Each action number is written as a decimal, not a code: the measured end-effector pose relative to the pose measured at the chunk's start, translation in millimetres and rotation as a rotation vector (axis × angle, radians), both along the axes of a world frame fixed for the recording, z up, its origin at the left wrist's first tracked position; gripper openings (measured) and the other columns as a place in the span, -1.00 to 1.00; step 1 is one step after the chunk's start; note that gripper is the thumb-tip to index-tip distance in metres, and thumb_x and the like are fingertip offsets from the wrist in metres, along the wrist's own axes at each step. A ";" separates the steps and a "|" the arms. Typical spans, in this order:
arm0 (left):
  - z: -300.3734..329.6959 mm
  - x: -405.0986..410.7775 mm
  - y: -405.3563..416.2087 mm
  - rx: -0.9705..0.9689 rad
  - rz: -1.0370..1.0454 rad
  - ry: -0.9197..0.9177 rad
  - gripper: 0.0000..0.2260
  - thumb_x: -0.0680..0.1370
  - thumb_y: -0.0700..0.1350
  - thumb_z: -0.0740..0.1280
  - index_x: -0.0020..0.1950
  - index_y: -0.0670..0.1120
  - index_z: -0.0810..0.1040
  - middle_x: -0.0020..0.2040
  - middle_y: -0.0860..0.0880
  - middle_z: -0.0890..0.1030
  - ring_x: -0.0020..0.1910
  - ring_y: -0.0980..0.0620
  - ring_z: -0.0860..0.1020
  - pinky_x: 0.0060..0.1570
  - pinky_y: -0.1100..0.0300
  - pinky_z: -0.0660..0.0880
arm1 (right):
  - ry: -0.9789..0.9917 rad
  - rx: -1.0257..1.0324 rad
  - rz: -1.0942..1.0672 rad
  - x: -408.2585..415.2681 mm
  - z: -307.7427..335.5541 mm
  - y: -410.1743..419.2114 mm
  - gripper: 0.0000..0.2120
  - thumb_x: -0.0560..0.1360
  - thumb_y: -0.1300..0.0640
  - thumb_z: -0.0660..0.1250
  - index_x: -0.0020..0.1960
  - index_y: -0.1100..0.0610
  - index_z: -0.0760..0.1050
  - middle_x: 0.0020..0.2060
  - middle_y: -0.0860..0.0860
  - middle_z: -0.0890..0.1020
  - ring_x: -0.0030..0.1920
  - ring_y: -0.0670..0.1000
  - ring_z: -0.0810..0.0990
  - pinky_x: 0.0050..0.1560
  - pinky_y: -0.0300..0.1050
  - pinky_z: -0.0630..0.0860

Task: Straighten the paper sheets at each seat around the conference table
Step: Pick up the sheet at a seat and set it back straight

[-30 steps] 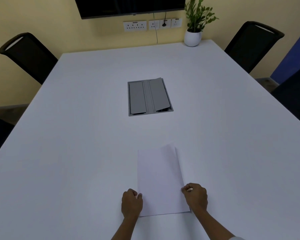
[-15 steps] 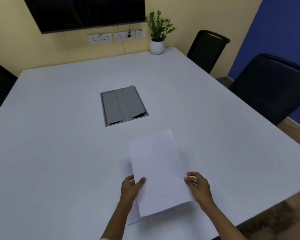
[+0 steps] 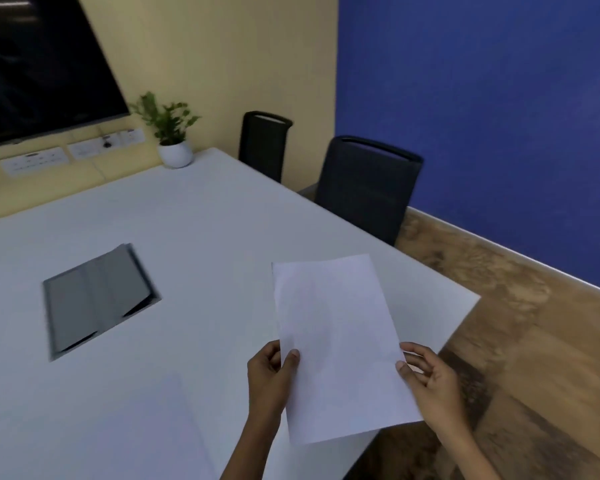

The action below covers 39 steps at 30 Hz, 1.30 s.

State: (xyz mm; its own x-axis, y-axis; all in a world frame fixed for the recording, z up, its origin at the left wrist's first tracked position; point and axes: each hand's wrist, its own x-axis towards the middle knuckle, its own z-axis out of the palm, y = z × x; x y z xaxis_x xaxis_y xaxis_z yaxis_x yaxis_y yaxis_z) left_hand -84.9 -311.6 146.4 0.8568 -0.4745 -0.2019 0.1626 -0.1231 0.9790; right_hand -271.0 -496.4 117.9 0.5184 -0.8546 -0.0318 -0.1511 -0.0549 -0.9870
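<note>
A white paper sheet is lifted off the white conference table, above its near right corner. My left hand pinches the sheet's left edge, thumb on top. The right edge is held by my right hand, fingers behind the paper. A second sheet lies flat on the table at the lower left of the hands, faint against the tabletop.
A grey cable box lid is set into the table's middle. A potted plant stands at the far corner. Two black chairs line the right side by the blue wall. Wooden floor shows at right.
Both hands have lifted one sheet off the table and carried it right, leaving another sheet behind. The view has swung right toward the blue wall and chairs.
</note>
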 end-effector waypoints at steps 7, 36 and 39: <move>26.3 -77.0 -180.1 -0.082 -0.092 -0.062 -0.89 0.52 -0.24 0.42 -0.02 -0.06 0.68 -0.12 -0.01 0.76 -0.12 -0.01 0.72 -0.14 0.14 0.61 | -0.041 -0.044 -0.087 -101.9 35.9 -162.3 -0.73 0.46 0.26 0.50 -0.03 -0.12 0.71 -0.06 -0.18 0.75 -0.05 -0.13 0.73 -0.12 -0.38 0.60; 61.7 -70.8 -805.7 -0.181 -0.028 -0.100 -0.90 0.55 -0.12 0.42 -0.09 0.07 0.69 -0.15 -0.12 0.73 -0.14 -0.11 0.71 -0.10 0.00 0.68 | -0.095 -0.140 -0.068 -101.3 71.8 -785.6 -0.82 0.39 0.10 0.53 -0.02 -0.05 0.71 -0.09 -0.16 0.76 -0.05 -0.15 0.73 -0.10 -0.45 0.57; 59.4 -37.7 -853.4 -0.179 0.049 -0.133 -0.89 0.55 -0.10 0.42 -0.07 0.12 0.68 -0.12 0.05 0.75 -0.14 0.05 0.73 -0.19 0.19 0.65 | -0.130 -0.145 0.012 -55.7 67.9 -849.7 -0.84 0.34 0.04 0.52 -0.07 -0.10 0.73 -0.09 -0.14 0.76 -0.06 -0.15 0.74 -0.10 -0.44 0.57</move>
State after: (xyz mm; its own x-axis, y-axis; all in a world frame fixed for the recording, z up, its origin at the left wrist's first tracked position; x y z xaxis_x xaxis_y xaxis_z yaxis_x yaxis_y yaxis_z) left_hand -122.5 -1165.0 205.8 0.8929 -0.4502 -0.0017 0.0317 0.0590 0.9978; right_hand -326.7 -1346.0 185.8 0.5203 -0.8391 0.1589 -0.0212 -0.1987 -0.9798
